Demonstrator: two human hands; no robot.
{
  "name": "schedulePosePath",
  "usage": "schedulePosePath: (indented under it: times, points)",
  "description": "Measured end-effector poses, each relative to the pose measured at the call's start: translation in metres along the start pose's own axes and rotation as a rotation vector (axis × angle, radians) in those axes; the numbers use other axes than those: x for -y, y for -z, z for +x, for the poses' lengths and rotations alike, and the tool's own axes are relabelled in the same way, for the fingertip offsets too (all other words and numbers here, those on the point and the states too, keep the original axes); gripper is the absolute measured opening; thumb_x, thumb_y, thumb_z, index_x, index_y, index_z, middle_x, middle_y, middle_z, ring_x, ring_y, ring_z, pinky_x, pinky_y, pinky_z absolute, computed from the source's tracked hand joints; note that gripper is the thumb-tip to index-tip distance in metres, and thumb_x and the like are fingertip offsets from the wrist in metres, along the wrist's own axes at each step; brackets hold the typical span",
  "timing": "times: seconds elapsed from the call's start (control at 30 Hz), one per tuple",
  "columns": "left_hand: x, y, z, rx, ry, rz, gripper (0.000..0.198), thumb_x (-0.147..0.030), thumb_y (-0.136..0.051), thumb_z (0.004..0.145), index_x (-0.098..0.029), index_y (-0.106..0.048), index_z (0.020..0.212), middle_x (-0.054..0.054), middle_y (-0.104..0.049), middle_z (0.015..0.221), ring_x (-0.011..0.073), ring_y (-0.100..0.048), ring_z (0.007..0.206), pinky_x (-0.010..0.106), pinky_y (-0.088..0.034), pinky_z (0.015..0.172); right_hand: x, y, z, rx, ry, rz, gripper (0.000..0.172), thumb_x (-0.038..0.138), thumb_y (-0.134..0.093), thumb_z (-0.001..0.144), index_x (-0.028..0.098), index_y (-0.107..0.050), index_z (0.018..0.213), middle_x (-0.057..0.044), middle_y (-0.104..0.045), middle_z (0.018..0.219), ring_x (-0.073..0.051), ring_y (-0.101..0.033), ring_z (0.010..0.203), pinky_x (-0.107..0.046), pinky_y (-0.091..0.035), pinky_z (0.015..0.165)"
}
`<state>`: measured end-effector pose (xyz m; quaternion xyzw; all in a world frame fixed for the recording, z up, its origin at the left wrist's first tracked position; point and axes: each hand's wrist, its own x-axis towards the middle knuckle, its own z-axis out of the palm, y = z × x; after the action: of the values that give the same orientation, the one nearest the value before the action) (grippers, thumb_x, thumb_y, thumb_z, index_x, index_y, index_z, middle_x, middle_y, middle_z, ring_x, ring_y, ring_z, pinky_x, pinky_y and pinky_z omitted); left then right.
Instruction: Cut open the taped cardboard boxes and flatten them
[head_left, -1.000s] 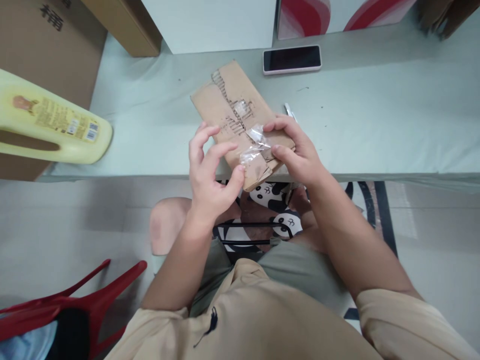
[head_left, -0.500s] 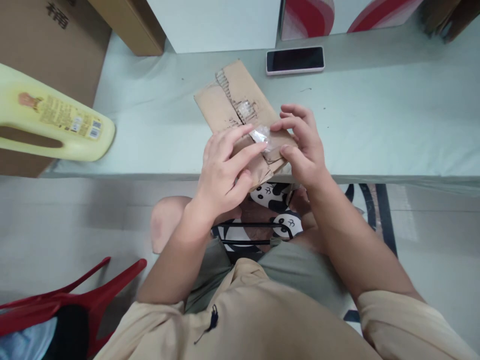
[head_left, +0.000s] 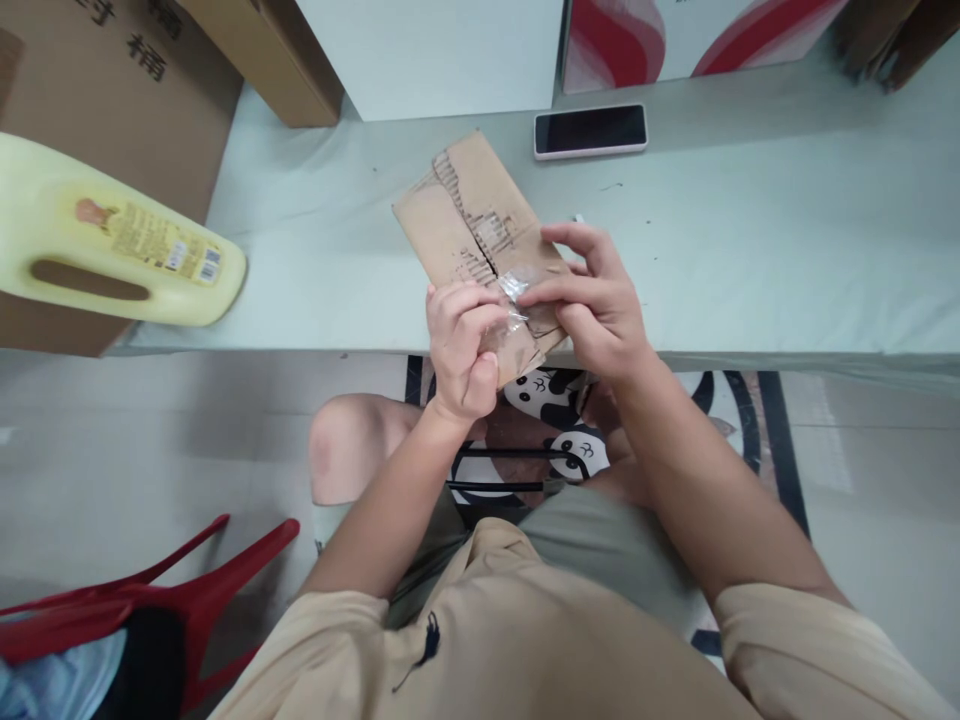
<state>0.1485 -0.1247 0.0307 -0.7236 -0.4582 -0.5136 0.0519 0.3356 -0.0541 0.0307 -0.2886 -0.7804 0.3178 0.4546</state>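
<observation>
A piece of brown cardboard [head_left: 480, 160], with a torn seam down its middle, lies tilted at the table's front edge. Crumpled clear tape [head_left: 517, 285] sticks up from the seam near its lower end. My left hand [head_left: 465, 345] is closed over the cardboard's lower left side, with fingers curled on the tape. At the right edge, my right hand [head_left: 600, 305] grips the cardboard, its thumb and one finger reaching to the tape. The hands hide part of the cardboard's lower half.
Behind the cardboard lies a phone [head_left: 590, 131], near a white box [head_left: 442, 55] and a red-and-white box [head_left: 720, 40]. A yellow jug [head_left: 172, 250] and a large carton [head_left: 180, 110] stand left. A red stool [head_left: 202, 600] is on the floor at lower left.
My left hand has gone from spread fingers to curled ones on the tape. My right index finger has reached left onto the tape. The view has shifted slightly.
</observation>
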Motion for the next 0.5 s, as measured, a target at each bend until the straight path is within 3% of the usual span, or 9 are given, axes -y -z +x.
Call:
schedulePosePath:
  times: [0.2,0.3,0.5]
  points:
    - [0.0,-0.001,0.0,0.022,0.037,0.066,0.041,-0.051,-0.027,0.098,-0.028,-0.061,0.099,0.01,-0.066,0.101,0.0309,-0.062,0.106,0.058,-0.046,0.105,0.013,0.002,0.003,-0.012,-0.088,-0.023,0.022,0.034,-0.059,0.088,0.029,-0.08,0.093,-0.005,-0.056,0.151,-0.036,-0.051,0.145,-0.06,-0.045,0.12]
    - [0.0,-0.001,-0.001,0.047,0.062,0.092,0.046,-0.054,-0.023,0.098,-0.028,-0.061,0.099,0.011,-0.065,0.1,0.0319,-0.061,0.107,0.059,-0.046,0.104,0.016,0.002,0.005,0.001,-0.123,-0.027,0.02,0.036,-0.062,0.087,0.029,-0.08,0.093,-0.006,-0.055,0.152,-0.036,-0.053,0.143,-0.059,-0.049,0.116]
    - [-0.001,-0.001,0.0,0.021,0.06,-0.017,0.035,-0.047,-0.031,0.097,-0.029,-0.061,0.101,0.01,-0.065,0.103,0.0323,-0.06,0.107,0.059,-0.041,0.108,0.012,0.0,0.006,0.021,-0.077,0.05,0.023,0.031,-0.055,0.089,0.028,-0.078,0.091,-0.006,-0.053,0.153,-0.035,-0.047,0.148,-0.059,-0.049,0.115]
